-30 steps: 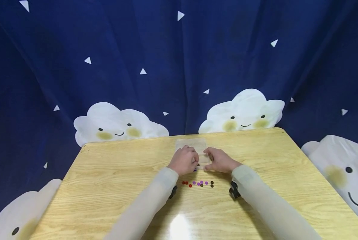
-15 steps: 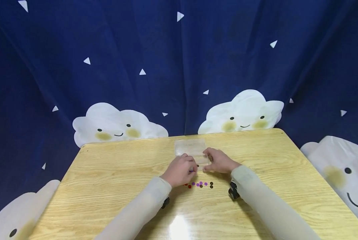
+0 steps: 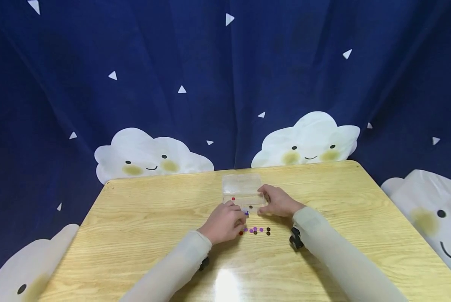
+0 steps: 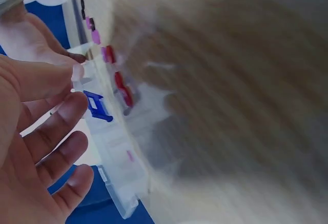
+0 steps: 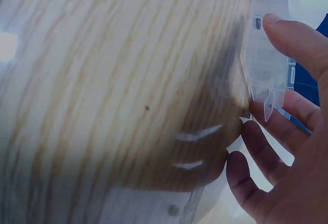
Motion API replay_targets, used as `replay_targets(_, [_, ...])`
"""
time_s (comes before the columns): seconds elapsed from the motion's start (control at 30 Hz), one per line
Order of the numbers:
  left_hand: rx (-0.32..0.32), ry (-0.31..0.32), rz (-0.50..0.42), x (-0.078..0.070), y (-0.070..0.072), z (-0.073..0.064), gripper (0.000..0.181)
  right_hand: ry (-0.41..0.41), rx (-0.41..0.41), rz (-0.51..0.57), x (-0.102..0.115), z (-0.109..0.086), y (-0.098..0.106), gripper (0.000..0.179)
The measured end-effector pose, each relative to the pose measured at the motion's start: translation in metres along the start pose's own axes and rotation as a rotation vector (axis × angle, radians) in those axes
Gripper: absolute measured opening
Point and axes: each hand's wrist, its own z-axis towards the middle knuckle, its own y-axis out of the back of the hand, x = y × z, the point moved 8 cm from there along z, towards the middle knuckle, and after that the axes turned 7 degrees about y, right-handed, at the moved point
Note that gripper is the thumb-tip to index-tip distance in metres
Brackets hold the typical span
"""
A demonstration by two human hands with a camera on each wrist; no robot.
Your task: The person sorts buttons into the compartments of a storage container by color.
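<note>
A clear plastic box (image 3: 242, 200) lies on the table with its lid (image 3: 242, 184) raised toward the curtain. Inside it, a red button (image 3: 233, 199) is at the left and a dark button (image 3: 251, 206) is at the right. A blue latch (image 4: 97, 106) shows on the box's near side. My left hand (image 3: 224, 223) hovers over the left end of a row of buttons, fingers loosely bent and nothing visible between them. Red buttons (image 4: 123, 88) are near it in the left wrist view. At the box's right end, my right hand (image 3: 280, 201) grips it between thumb and fingers.
Purple buttons (image 3: 255, 229) and black buttons (image 3: 268, 231) lie in front of the box on the wooden table (image 3: 153, 209). Behind the table's far edge hangs a dark blue curtain (image 3: 172, 50) with cloud prints.
My left hand has moved from over the box back toward me and to the left, over the red buttons. The box's red button is now uncovered. My right hand has stayed put.
</note>
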Motion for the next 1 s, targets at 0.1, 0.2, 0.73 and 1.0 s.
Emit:
replay_targets(0.1, [0.021,0.020,-0.011,0.006,-0.003,-0.006,0.004,-0.011,0.000,0.006,-0.002,0.000,0.000,0.068])
replay_targets(0.2, [0.027,0.041,0.002,0.012,-0.005,-0.011,0.005,-0.014,-0.002,0.002,-0.003,-0.001,0.000,0.068])
replay_targets(0.73, [0.037,0.107,0.011,0.024,-0.007,-0.022,0.006,-0.029,0.004,0.013,-0.004,-0.001,-0.002,0.067])
replay_targets(1.0, [0.040,0.111,0.029,0.026,-0.009,-0.020,0.008,-0.011,0.004,-0.004,-0.002,0.000,0.000,0.068])
